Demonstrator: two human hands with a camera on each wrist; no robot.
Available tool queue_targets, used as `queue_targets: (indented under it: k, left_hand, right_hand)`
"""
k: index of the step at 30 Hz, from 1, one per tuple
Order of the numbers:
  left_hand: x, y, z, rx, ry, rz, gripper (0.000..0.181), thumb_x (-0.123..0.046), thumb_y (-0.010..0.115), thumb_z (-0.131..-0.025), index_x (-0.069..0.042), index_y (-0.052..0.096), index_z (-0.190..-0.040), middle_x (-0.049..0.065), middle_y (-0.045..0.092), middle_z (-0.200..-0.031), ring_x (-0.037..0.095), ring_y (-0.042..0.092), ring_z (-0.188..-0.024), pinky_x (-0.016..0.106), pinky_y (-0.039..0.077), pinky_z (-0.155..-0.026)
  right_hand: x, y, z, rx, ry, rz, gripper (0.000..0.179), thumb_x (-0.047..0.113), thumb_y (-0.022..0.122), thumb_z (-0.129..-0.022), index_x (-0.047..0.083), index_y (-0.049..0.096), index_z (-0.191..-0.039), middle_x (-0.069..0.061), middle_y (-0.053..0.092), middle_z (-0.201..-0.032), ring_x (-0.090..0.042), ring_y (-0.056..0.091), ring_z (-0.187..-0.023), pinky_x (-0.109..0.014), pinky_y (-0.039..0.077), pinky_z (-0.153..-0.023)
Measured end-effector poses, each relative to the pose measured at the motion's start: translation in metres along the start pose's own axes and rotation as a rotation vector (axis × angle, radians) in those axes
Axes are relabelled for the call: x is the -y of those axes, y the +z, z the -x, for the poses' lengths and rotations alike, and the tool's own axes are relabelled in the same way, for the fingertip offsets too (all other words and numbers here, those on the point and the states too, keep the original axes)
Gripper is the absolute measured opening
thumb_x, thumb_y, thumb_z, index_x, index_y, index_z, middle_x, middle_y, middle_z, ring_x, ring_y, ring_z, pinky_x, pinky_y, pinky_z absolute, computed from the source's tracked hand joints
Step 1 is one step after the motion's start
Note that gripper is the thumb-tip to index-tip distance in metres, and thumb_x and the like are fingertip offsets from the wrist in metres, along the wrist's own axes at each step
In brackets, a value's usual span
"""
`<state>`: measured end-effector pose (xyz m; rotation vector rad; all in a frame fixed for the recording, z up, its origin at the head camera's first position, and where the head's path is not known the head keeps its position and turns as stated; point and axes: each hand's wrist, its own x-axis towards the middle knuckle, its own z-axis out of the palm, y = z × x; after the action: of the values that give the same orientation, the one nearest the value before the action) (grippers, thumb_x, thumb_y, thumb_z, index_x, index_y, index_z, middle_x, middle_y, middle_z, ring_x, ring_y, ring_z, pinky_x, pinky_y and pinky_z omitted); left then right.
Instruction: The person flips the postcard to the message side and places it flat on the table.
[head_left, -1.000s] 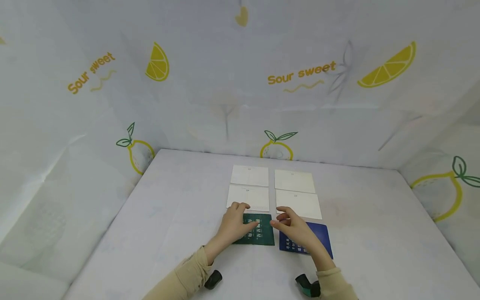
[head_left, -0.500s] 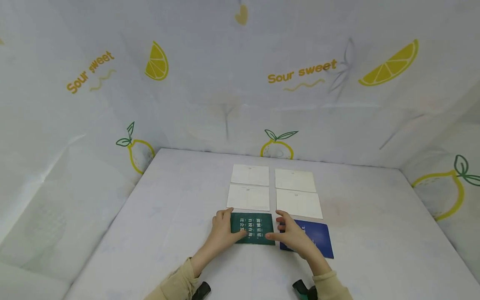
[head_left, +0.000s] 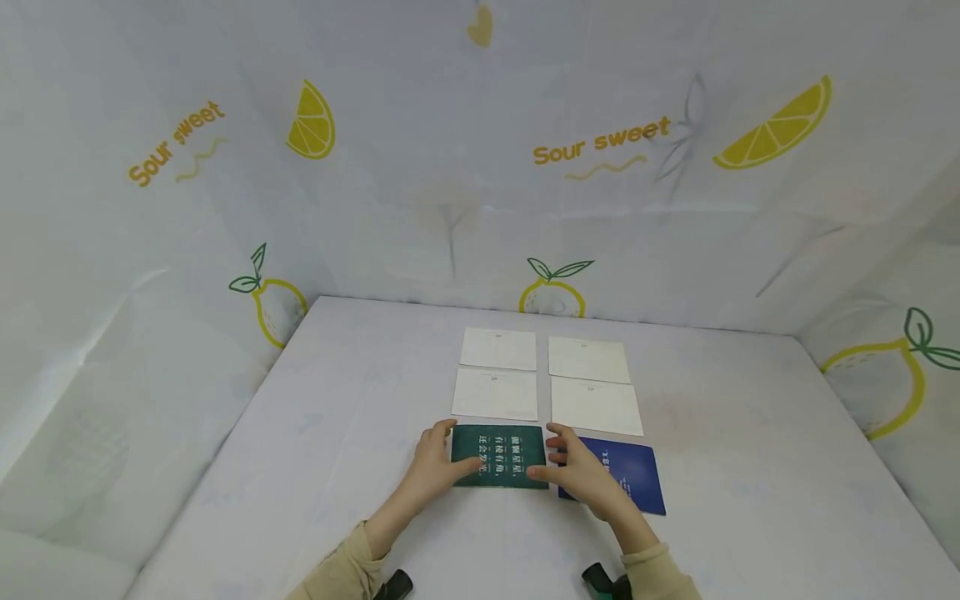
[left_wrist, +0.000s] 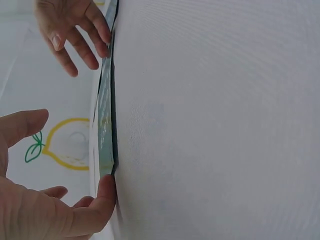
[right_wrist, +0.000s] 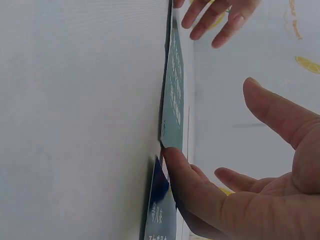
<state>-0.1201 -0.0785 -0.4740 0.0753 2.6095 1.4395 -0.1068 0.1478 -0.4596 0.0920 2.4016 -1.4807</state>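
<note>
Both sets of fingers (left_wrist: 101, 204) apart, left hand (head_left: 431, 462) shifted outward to edge of green card (head_left: 510, 450), right hand (head_left: 587, 475) opposite

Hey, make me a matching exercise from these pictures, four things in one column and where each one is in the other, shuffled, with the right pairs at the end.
Things
1. green card
2. blue card
3. four white cards
4. left hand

Places
A. in the row nearest the person, on the right
B. at the green card's left edge
C. in the row nearest the person, on the left
D. in two rows of two, beyond the coloured cards

Right pairs
1-C, 2-A, 3-D, 4-B
</note>
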Motion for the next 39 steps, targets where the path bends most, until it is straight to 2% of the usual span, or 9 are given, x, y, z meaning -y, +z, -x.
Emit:
queue_targets:
  k: [5, 8, 13, 19, 25, 32, 39]
  left_hand:
    - [0.005, -0.003, -0.001, 0.009, -0.057, 0.104, 0.074, -0.017, 0.075, -0.075, 0.005, 0.036, -0.135, 0.030, 0.042, -0.131, 0.046, 0.046, -0.118, 0.056, 0.043, -0.093]
    - [0.006, -0.005, -0.001, 0.016, -0.075, 0.131, 0.075, -0.011, 0.075, -0.074, 0.004, 0.036, -0.136, 0.030, 0.044, -0.131, 0.043, 0.049, -0.115, 0.053, 0.045, -0.091]
    - [0.008, -0.007, -0.003, 0.015, -0.071, 0.138, 0.076, -0.002, 0.073, -0.071, 0.003, 0.035, -0.137, 0.027, 0.050, -0.128, 0.033, 0.054, -0.107, 0.044, 0.048, -0.085]
    - [0.010, -0.006, -0.004, -0.039, -0.064, 0.119, 0.075, 0.002, 0.073, -0.068, 0.002, 0.039, -0.134, 0.023, 0.055, -0.121, 0.025, 0.054, -0.095, 0.034, 0.048, -0.075]
    - [0.009, -0.005, -0.006, -0.089, -0.069, 0.152, 0.075, 0.004, 0.073, -0.066, 0.004, 0.040, -0.133, 0.022, 0.055, -0.118, 0.022, 0.052, -0.088, 0.028, 0.046, -0.067]
    - [0.010, -0.004, -0.011, -0.149, -0.036, 0.189, 0.060, 0.002, 0.069, -0.070, 0.003, 0.047, -0.126, 0.017, 0.056, -0.107, 0.018, 0.051, -0.084, 0.024, 0.044, -0.064]
    - [0.006, -0.005, -0.014, -0.215, -0.021, 0.204, 0.035, -0.001, 0.066, -0.078, 0.002, 0.054, -0.110, 0.013, 0.057, -0.097, 0.015, 0.051, -0.079, 0.018, 0.044, -0.065]
  right_hand:
    - [0.000, 0.001, -0.001, -0.013, -0.007, 0.012, 0.081, 0.020, 0.074, -0.077, 0.002, 0.029, -0.142, -0.026, 0.043, -0.135, -0.044, 0.046, -0.121, -0.053, 0.046, -0.090]
    - [-0.002, 0.001, -0.002, -0.032, 0.000, 0.008, 0.079, 0.017, 0.074, -0.077, 0.001, 0.031, -0.142, -0.025, 0.045, -0.133, -0.041, 0.050, -0.118, -0.050, 0.048, -0.090]
    - [-0.004, 0.002, -0.005, -0.060, 0.004, 0.033, 0.073, 0.010, 0.072, -0.076, -0.002, 0.037, -0.138, -0.021, 0.052, -0.126, -0.033, 0.055, -0.111, -0.044, 0.050, -0.087]
    - [-0.005, 0.003, -0.007, -0.078, -0.015, 0.071, 0.065, 0.004, 0.070, -0.075, -0.007, 0.044, -0.133, -0.018, 0.056, -0.117, -0.026, 0.057, -0.103, -0.040, 0.050, -0.086]
    - [-0.003, 0.003, -0.010, -0.107, -0.038, 0.072, 0.059, 0.000, 0.067, -0.074, -0.006, 0.048, -0.130, -0.015, 0.057, -0.107, -0.020, 0.056, -0.091, -0.032, 0.049, -0.075]
    - [-0.003, 0.003, -0.015, -0.149, -0.061, 0.050, 0.051, 0.000, 0.063, -0.078, 0.000, 0.049, -0.126, -0.010, 0.055, -0.094, -0.017, 0.054, -0.082, -0.027, 0.047, -0.068]
    - [0.002, 0.001, -0.015, -0.165, -0.092, 0.049, 0.046, 0.002, 0.061, -0.083, 0.002, 0.048, -0.127, -0.007, 0.053, -0.089, -0.014, 0.050, -0.075, -0.024, 0.042, -0.061]
